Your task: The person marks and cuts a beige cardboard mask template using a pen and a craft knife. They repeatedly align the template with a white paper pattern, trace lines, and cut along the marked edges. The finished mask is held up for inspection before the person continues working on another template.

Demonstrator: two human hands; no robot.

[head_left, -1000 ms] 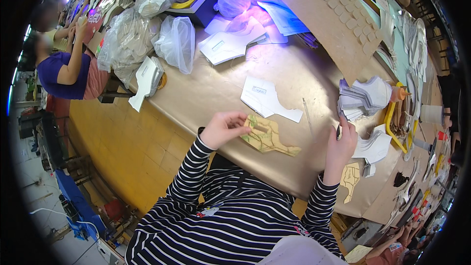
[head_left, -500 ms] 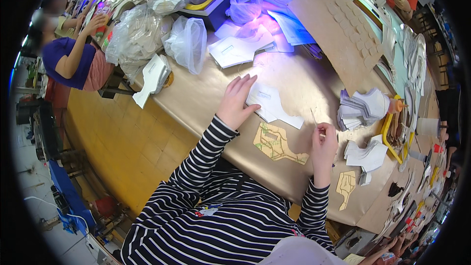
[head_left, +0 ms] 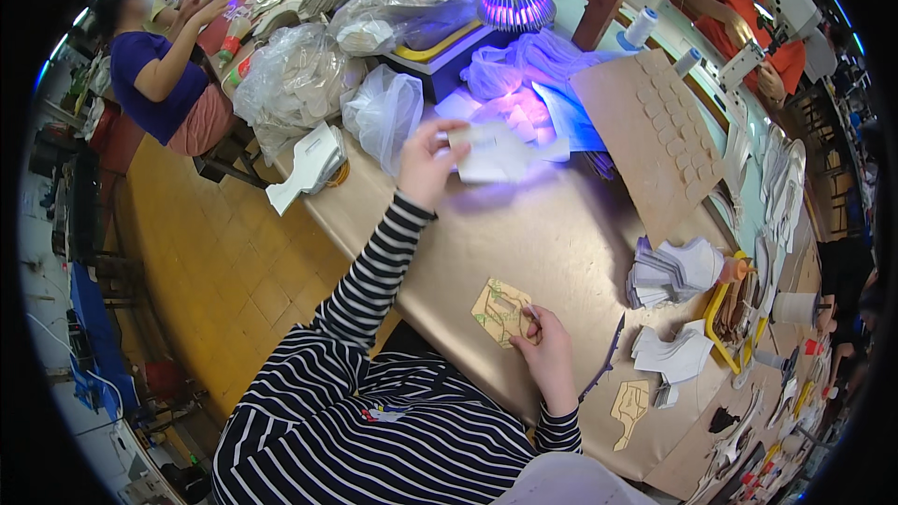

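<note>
My left hand [head_left: 428, 164] is raised toward the far side of the table, its fingers closed on the edge of a flat white cut piece [head_left: 496, 154]. This piece is slightly blurred and hangs over the lit stack under the lamp. Nearer to me, my right hand [head_left: 546, 348] pinches the right part of a yellow pattern template [head_left: 496, 310] with green and dark markings; the fingers hide its narrow end. A slim dark pen-like tool [head_left: 606, 360] lies just right of that hand. A second, smaller yellow template [head_left: 630, 411] rests beyond the tool.
A purple-lit lamp [head_left: 516, 7] stands at the back, near clear bags [head_left: 295, 75]. Brown perforated sheet [head_left: 645, 131] leans at right. White piece stacks [head_left: 672, 353] and a yellow-rimmed tray [head_left: 718, 323] lie on the right. Co-workers sit at far left and far right.
My left hand has lifted the white piece off the table and carried it away toward the lamp. My right hand has put down the slim tool and taken hold of the yellow template.
</note>
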